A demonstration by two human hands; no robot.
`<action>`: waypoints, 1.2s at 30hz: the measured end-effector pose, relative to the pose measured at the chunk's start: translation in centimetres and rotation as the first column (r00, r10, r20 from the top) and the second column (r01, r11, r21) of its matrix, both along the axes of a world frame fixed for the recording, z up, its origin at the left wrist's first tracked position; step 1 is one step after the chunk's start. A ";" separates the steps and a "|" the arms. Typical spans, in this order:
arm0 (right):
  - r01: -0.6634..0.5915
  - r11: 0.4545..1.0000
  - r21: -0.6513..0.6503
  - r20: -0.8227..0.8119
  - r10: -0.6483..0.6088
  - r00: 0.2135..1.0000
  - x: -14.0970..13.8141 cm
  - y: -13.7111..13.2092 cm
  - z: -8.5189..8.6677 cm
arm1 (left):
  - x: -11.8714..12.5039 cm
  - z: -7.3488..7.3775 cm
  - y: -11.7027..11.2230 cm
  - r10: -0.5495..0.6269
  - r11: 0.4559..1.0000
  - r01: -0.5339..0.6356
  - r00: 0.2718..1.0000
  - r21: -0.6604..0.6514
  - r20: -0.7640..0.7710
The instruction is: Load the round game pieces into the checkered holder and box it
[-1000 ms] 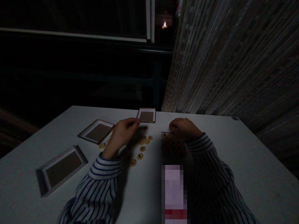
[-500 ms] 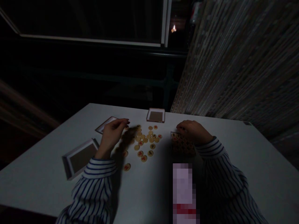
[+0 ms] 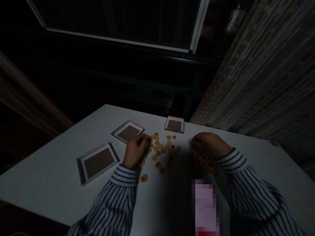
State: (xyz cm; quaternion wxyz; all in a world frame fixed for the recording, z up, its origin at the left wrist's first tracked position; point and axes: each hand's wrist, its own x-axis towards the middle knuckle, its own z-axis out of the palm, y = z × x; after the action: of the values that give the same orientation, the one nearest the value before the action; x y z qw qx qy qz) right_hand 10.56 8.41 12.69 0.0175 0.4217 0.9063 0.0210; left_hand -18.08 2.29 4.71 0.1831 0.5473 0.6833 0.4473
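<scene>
Round Chinese chess pieces [image 3: 158, 165], some with red or black characters and some blank side up, lie loosely spread on the white table [image 3: 61, 157]. At their left edge is my left hand [image 3: 136, 149], its fingertips pinched together; the dimness hides whatever is between them. My right hand [image 3: 213, 144] is over the far end of a box of chess pieces [image 3: 205, 163], where pieces sit in rows. Its fingers are curled closed and I cannot make out what they hold. Both wrists come out of striped sleeves.
An open, shallow box part [image 3: 98, 160] lies at the left. Two smaller shallow trays or lids are farther back, one behind my left hand [image 3: 129, 131] and one at the table's far edge [image 3: 174, 125]. A blurred-out pinkish object [image 3: 205, 206] is in front. A string curtain [image 3: 246, 82] hangs right.
My left hand has come down and nearer to me, beside the loose pieces, uncovering the tray behind it. My right hand stays over the box of pieces. The whole view has shifted.
</scene>
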 end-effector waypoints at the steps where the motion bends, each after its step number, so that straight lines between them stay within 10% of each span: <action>1: 0.005 1.000 -0.013 0.015 -0.005 1.000 -0.5 0.2 -0.1 | 0.0 -0.2 -0.1 -0.015 1.000 0.015 0.999 -0.002 -0.051; 10: 0.006 0.987 -0.160 0.081 0.007 0.997 -4.8 3.6 -2.5 | -1.1 -0.9 -0.4 0.018 1.000 -0.016 0.945 0.008 -0.326; 36: 0.010 0.980 -0.196 0.191 0.028 0.981 -11.8 6.6 -4.9 | 0.3 -1.8 0.6 -0.047 0.990 0.097 0.913 0.103 -0.406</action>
State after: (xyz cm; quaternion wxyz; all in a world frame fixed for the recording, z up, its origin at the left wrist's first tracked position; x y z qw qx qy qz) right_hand -1.20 15.00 7.84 0.1465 0.4098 0.8999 -0.0277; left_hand -17.74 2.90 2.92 0.0215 0.6625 0.6573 0.3586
